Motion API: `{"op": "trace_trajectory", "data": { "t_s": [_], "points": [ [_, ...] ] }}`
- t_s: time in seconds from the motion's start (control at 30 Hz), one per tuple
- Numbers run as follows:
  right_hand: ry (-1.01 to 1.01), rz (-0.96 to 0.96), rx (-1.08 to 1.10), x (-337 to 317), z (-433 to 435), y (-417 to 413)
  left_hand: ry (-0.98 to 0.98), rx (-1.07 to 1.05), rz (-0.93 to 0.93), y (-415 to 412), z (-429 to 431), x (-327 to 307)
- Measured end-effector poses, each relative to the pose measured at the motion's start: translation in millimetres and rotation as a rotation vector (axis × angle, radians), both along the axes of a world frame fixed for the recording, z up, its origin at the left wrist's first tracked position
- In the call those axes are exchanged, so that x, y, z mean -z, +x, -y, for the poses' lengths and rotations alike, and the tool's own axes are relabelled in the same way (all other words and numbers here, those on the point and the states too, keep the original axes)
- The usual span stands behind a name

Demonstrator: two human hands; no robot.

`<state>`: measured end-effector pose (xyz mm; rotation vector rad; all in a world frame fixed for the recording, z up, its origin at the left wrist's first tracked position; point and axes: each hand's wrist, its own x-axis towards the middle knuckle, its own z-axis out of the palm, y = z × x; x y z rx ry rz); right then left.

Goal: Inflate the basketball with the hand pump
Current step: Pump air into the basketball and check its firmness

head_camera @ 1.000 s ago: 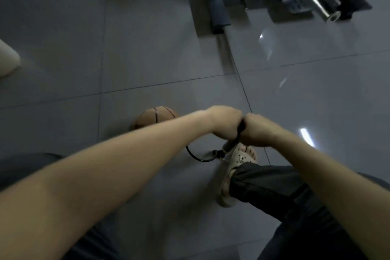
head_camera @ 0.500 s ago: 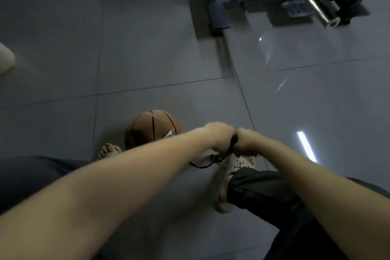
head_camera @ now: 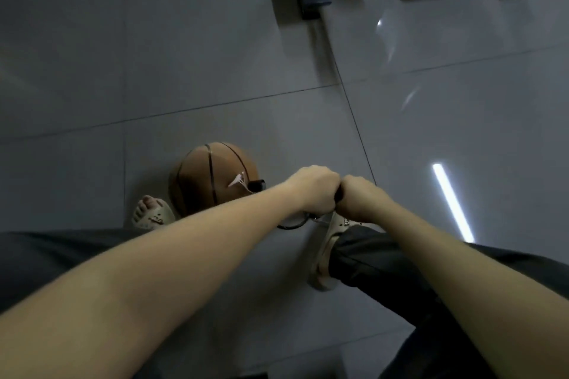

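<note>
At frame centre, the left hand and right hand were fisted tight on the pump handle; the ball lay just left.

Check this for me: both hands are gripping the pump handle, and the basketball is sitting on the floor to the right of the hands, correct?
Not quite. In the head view the basketball sits left of the hands, not right. The left hand and right hand are both closed on the pump handle, as you said.
</note>
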<state>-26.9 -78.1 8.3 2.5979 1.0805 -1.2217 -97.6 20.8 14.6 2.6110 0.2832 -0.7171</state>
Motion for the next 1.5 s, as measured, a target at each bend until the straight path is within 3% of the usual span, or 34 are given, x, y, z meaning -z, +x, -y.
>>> {"op": "trace_trajectory", "data": {
  "t_s": [0.23, 0.47, 0.6, 0.73, 0.83, 1.07, 1.17, 1.27, 1.33, 1.5],
  "points": [
    [-0.132, -0.063, -0.106, -10.3, -13.1, 9.7, 0.049, 0.018, -0.054, 4.9, -2.0, -5.2],
    [0.079, -0.216, -0.007, -150.8, -34.3, 51.3, -0.05, 0.06, 0.068, 22.4, -45.3, -145.8],
    [-0.024, -0.22, 0.002, -104.8, -13.8, 28.7, -0.013, 0.022, 0.044, 11.8, -17.0, -94.4],
    [0.01, -0.099, 0.021, -16.3, 2.1, 5.1, 0.068, 0.015, 0.076, -4.1, 8.0, -20.8],
    [-0.005, -0.04, 0.009, 11.3, -0.6, 0.5, 0.045, 0.002, 0.037, -7.0, 1.8, 10.0],
    [-0.185, -0.071, -0.044, -23.2, -8.3, 8.7, 0.066, 0.08, -0.055, 5.1, 2.4, -20.7],
    [-0.066, -0.208, 0.009, -91.4, -20.3, 33.9, 0.015, 0.055, 0.042, 13.8, -20.1, -78.0],
    [0.047, -0.188, 0.034, -141.5, -27.3, 51.5, -0.003, 0.043, 0.139, 23.0, -34.2, -132.4],
    [0.043, -0.186, 0.044, -129.8, -26.1, 46.3, 0.004, 0.012, 0.137, 22.1, -31.5, -125.3],
    [0.026, -0.136, 0.037, -18.9, -1.0, 6.4, 0.107, -0.016, 0.084, -7.4, 3.3, -24.0]
  ]
}}
